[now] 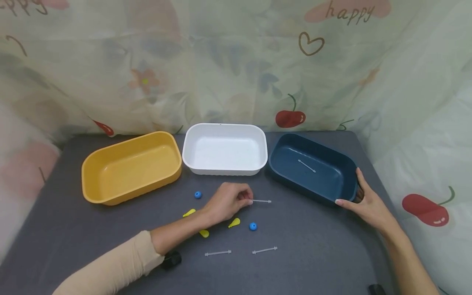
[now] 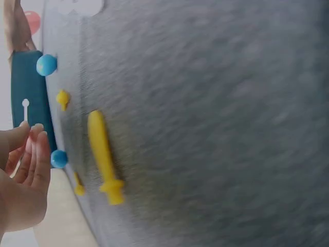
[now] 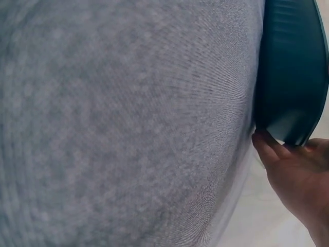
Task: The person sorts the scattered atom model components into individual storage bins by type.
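Thumb and fingertips of my left hand (image 1: 229, 201) pinch one end of a thin white plastic stick (image 1: 262, 201) with small knobs, just in front of the white bin. The stick's knobbed end (image 2: 25, 103) also shows in the left wrist view. My right hand (image 1: 373, 207) grips the right end of a dark blue bin (image 1: 313, 192), thumb on the near side and fingers at the end wall, partly hidden. Another white stick (image 1: 307, 166) lies inside that bin. Blue beads (image 1: 253, 226) and small yellow pegs (image 1: 234, 222) lie around my left hand.
A yellow bin (image 1: 129, 190) stands at the left and a white bin (image 1: 225, 170) at the back middle. Two more white sticks lie on the grey table (image 1: 306, 262) near the front. A patterned cloth (image 1: 228, 82) hangs behind the table.
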### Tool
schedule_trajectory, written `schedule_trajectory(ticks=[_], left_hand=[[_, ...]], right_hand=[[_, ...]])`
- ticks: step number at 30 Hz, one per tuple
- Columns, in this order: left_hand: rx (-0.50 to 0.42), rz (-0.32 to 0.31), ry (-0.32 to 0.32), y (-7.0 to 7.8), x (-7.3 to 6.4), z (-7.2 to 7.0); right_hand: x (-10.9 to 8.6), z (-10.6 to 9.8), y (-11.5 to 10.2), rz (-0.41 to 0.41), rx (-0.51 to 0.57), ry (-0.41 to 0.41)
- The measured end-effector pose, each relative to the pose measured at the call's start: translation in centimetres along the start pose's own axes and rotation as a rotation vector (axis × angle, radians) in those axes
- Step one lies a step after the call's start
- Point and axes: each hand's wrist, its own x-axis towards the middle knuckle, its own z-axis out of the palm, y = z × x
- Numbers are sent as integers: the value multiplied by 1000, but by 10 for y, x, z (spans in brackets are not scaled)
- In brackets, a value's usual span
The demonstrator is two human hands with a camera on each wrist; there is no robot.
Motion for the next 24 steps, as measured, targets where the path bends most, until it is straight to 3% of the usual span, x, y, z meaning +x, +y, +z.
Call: schedule_trajectory(ticks=[6, 24], left_hand=[[-10, 23, 17, 8, 9, -6], [-52, 79, -34, 32, 48, -23]], right_hand=[[-1, 0, 1, -16, 49, -9], [0, 0, 1, -22, 78, -8]])
